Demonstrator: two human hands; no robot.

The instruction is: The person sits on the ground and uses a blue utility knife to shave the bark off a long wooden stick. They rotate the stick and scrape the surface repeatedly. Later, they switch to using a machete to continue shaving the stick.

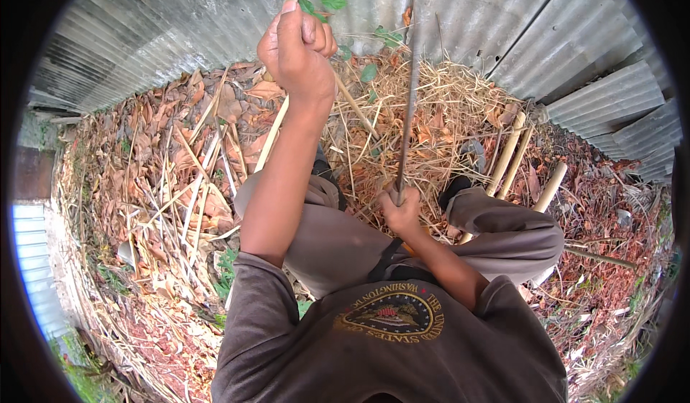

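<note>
My left hand (298,54) is raised at the upper middle, its fingers curled into a fist and the thumb pointing up. What it holds, if anything, is hidden. A thin pale stick (356,107) slants down from behind its wrist; whether the hand grips it cannot be seen. Lower and to the right, my right hand (400,209) is closed around the lower end of a machete (410,94). Its long, dark, narrow blade is seen edge-on and points upward, away from me. The two hands are apart.
Corrugated metal sheets (359,15) stand as a wall along the far side. Dry straw (438,115) and brown leaves (172,137) cover the ground. Several cut pale poles (509,148) lie right of my bent legs. Thin split strips (201,187) lie at the left. Small green leaves (332,1) grow beside the wall.
</note>
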